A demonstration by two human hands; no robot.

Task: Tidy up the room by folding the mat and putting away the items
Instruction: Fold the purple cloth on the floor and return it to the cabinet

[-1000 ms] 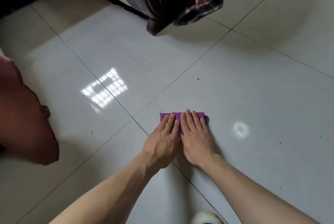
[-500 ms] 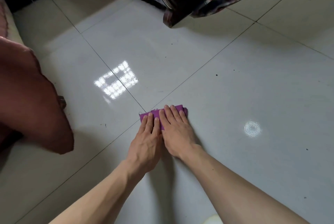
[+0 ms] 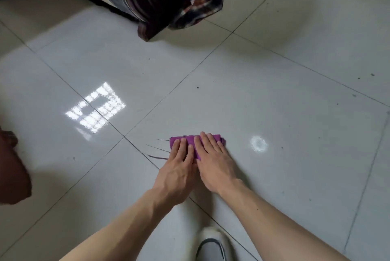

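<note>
Red-brown shape (image 3: 12, 168) at the floor's (image 3: 295, 113) left edge, can't tell what it is. Loose threads (image 3: 157, 148) trail off the mat's left end. Left grip (image 3: 179, 168) released, fingers straight, pressing flat on the mat's left half. Purple mat (image 3: 174, 142), folded small, lies mid-floor just right of a tile-joint crossing. Right grip (image 3: 213, 161) also released and flat, touching the left one and covering the mat's right half. Step looks like flattening the last fold. To do it well: press evenly, slide palms outward to crease, square the edges, tuck the threads before lifting. Shoe (image 3: 213, 244) at the near edge. No brand, label or writing readable anywhere.
</note>
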